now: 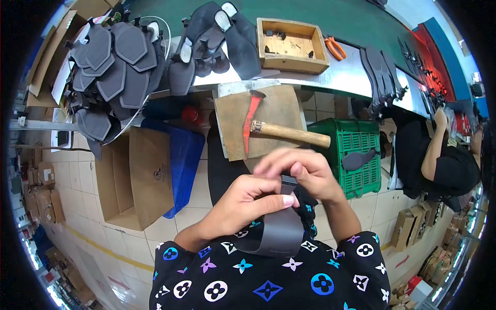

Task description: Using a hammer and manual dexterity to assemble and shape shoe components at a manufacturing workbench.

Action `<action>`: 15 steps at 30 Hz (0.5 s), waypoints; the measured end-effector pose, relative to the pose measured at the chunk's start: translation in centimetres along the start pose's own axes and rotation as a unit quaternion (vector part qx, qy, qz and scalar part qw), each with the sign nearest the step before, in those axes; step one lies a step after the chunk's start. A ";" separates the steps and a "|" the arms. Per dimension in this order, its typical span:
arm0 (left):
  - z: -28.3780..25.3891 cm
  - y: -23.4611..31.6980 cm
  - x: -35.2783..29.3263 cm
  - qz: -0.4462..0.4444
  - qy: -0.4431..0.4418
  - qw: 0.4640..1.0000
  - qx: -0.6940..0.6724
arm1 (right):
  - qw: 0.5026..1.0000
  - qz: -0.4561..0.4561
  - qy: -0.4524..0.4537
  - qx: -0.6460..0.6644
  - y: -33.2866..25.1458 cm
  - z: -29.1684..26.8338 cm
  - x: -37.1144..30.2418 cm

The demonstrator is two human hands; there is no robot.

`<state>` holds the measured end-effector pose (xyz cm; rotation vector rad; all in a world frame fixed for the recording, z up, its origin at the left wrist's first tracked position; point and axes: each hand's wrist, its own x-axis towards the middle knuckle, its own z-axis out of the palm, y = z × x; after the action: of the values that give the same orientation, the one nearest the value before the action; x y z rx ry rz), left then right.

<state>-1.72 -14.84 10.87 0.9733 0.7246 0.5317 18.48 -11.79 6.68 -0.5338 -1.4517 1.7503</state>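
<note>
My left hand [250, 204] is closed around the narrow end of a dark grey, curved shoe sole [281, 235], thumb on top. The sole's wide end bends down in front of my patterned shirt. A small black block, apparently the heel [289, 180], shows at the narrow end between my hands. My right hand [307, 170] hovers over that end with bent fingers, smeared by motion; whether it grips anything is hidden. Just beyond, a hammer [289, 133] with a red head and wooden handle lies on a brown board [232, 111].
Piled grey soles [111, 62] stand at the left, above an open carton [147, 181] and blue bin [188, 165]. A wooden tray [289, 44] and orange-handled pliers [335, 47] lie on the bench. A green crate [361, 181] stands at right, near another person [434, 155].
</note>
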 end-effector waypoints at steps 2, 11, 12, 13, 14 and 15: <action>0.3 -0.3 -0.2 0.008 -0.028 1.000 -0.012 | 0.998 0.032 0.044 0.043 0.5 1.5 -0.6; 1.2 -0.7 1.2 -0.049 -0.135 0.979 -0.147 | 0.988 -0.054 0.103 0.105 0.1 2.9 -1.5; 1.2 -0.5 1.3 -0.067 -0.152 0.976 -0.139 | 0.987 -0.055 0.104 0.112 0.0 2.9 -1.6; 1.3 -0.2 1.4 -0.072 -0.152 0.975 -0.147 | 0.987 -0.052 0.113 0.107 -0.3 3.1 -1.7; 1.3 -0.1 1.6 -0.073 -0.153 0.975 -0.146 | 0.986 -0.053 0.114 0.107 -0.5 3.0 -1.7; 1.2 0.0 1.6 -0.083 -0.168 0.972 -0.144 | 0.986 -0.050 0.116 0.105 -0.6 3.1 -1.8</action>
<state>0.20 -14.41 10.78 0.6992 0.4042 0.3027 17.47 -15.08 7.75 -0.5231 -1.1004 1.6755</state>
